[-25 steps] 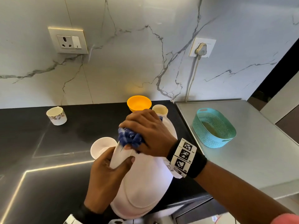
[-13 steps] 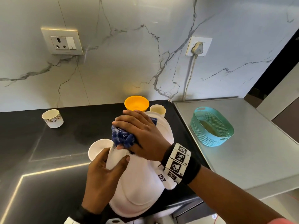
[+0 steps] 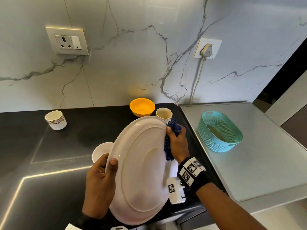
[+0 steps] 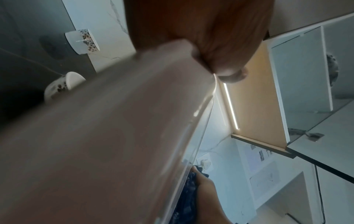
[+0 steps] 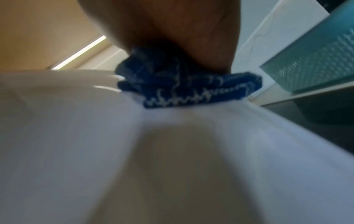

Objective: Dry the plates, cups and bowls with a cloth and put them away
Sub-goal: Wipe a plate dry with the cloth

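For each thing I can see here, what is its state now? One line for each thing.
White plate: tilted, held off the counter.
Left hand: grips the plate's left rim.
Right hand: holds the cloth at the plate's right rim.
Blue cloth: bunched, against the plate.
Orange bowl: upright.
Plain cup: upright.
Floral cup: upright.
White bowl: upright, partly hidden by the plate.
Teal basket: upright.
Plug: in its socket.

Thumb (image 4: pixel 229 75) over tilted plate (image 4: pixel 114 136) rim
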`<state>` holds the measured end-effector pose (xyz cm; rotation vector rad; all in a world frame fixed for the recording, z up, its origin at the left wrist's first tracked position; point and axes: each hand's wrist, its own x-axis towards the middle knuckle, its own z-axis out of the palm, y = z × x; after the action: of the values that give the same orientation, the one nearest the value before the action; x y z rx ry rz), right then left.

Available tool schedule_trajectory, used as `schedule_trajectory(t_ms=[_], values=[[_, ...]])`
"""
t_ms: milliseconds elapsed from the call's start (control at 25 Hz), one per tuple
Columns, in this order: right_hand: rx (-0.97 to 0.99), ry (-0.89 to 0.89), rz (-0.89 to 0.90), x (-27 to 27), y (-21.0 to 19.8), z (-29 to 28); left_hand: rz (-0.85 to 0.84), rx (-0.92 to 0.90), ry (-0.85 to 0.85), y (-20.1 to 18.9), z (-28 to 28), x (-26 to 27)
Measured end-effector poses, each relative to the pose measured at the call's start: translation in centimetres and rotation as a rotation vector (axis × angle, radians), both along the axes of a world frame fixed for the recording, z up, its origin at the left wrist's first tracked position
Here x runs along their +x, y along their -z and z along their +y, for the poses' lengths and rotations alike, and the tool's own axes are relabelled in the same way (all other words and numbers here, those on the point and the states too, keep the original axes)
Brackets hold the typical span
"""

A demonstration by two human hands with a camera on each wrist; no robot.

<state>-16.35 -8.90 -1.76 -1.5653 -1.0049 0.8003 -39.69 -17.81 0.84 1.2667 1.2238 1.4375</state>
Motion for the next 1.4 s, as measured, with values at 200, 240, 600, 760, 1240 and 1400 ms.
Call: schedule_trajectory(t_ms=[200, 240, 600, 760, 1240, 1400], values=[[0.211, -0.019, -0.044, -3.3, -1.4, 0.5, -0.052, -0.043, 0.02, -0.6, 0.2, 0.8], [0.277, -0.108, -0.081, -4.3, -2.0, -0.1, -0.032, -0.034, 0.011, -0.8, 0.3, 0.9], [0.318, -0.411, -0.379, -5.2, -1.2, -0.9, 0.066, 0.01, -0.094, -0.3, 1.0, 0.6], [0.196, -0.398, -0.325, -4.6, -2.3, -0.6, 0.081, 0.003, -0.096, -0.9, 1.3, 1.1], [0.256, -0.558, -0.504, -4.4, -2.9, -0.9, 0.162, -0.091, -0.078, -0.8, 2.2, 0.5], [0.332, -0.654, -0.517, -4.8, -1.7, -2.6, 0.142, -0.092, -0.091, -0.8, 2.2, 0.5]])
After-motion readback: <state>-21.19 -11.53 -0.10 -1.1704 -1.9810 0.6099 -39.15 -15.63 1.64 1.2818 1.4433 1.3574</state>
